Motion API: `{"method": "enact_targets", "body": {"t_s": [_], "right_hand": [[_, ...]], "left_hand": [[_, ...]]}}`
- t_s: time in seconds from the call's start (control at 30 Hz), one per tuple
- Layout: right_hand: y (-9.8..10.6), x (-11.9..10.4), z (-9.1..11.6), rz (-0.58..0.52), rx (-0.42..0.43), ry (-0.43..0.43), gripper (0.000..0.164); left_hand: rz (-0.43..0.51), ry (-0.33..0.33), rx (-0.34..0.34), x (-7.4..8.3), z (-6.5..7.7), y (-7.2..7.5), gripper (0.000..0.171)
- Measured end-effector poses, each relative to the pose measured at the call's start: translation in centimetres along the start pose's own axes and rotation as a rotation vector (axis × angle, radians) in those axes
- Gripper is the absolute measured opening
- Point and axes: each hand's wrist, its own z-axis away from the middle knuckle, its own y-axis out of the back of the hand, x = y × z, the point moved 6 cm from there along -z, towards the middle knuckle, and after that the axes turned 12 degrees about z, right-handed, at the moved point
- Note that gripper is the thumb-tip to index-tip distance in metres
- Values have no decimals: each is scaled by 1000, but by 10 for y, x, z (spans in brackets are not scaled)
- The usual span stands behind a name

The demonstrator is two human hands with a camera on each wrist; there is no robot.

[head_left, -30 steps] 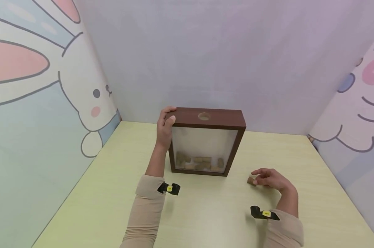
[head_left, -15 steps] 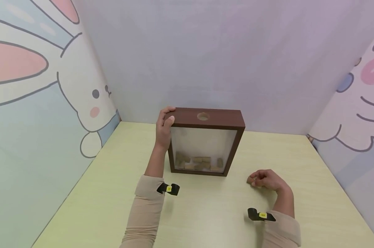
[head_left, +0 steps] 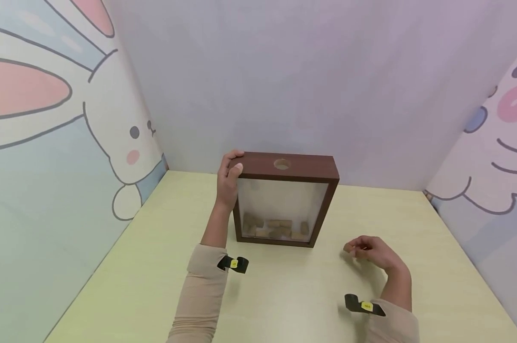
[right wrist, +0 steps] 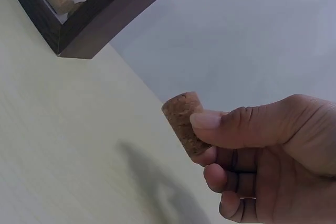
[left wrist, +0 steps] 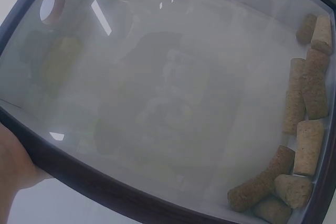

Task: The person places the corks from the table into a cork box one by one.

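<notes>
A dark wooden frame box (head_left: 301, 166) with a clear front stands upright on the table, a round hole in its top. Several corks (left wrist: 310, 145) lie along the bottom inside it. My left hand (head_left: 227, 183) grips the box's upper left corner, thumb on the front edge of the top and fingers over the back. To the right of the box, my right hand (head_left: 376, 251) pinches a single cork (right wrist: 184, 121) between thumb and fingers. In the right wrist view that cork is held above the table, its shadow falling below it.
The pale yellow table (head_left: 280, 295) meets a plain light wall (head_left: 284, 85) close behind the box. Printed cartoon panels stand on both sides, a rabbit (head_left: 113, 124) at left and a pink-nosed figure (head_left: 498, 157) at right. Each sleeve carries a black wrist camera (head_left: 363, 306).
My right hand has closed its fingers on the cork and raised it off the table. My left hand keeps its grip on the box, which has stayed in place.
</notes>
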Motion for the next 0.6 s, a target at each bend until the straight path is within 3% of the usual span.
{"method": "enact_targets", "body": {"t_s": [0.2, 0.33, 0.47, 0.6], "right_hand": [[3, -17, -3, -92, 64, 80, 32], [13, -38, -6, -190, 195, 161, 37], [26, -56, -4, -258, 348, 182, 37], [37, -75, -2, -433, 442, 228, 34]], "left_hand": [[-4, 8, 12, 1, 2, 0, 49], [-2, 6, 12, 0, 1, 0, 48], [-7, 10, 4, 0, 0, -2, 49], [-11, 9, 14, 2, 0, -1, 50]]}}
